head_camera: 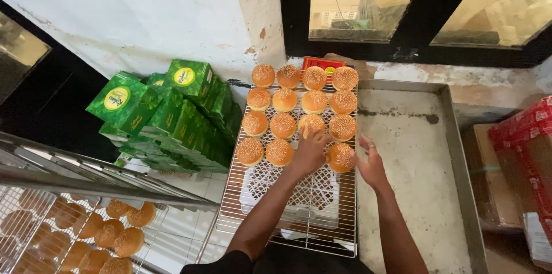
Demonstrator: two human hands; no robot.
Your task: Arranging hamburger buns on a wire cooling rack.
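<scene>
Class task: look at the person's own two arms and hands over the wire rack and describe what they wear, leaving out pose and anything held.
Both forearms are bare down to the hands, with no gloves and no watch visible. The left hand shows no jewellery that can be made out. The right hand has what looks like a thin pale ring on one finger. At the bottom edge, dark, apparently black short sleeves begin near the upper arms.

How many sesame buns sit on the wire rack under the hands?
16 buns on the wire rack, four rows of four. The left hand touches one; the right hand holds the front-right one. Other buns lie on a lower-left rack.
</scene>
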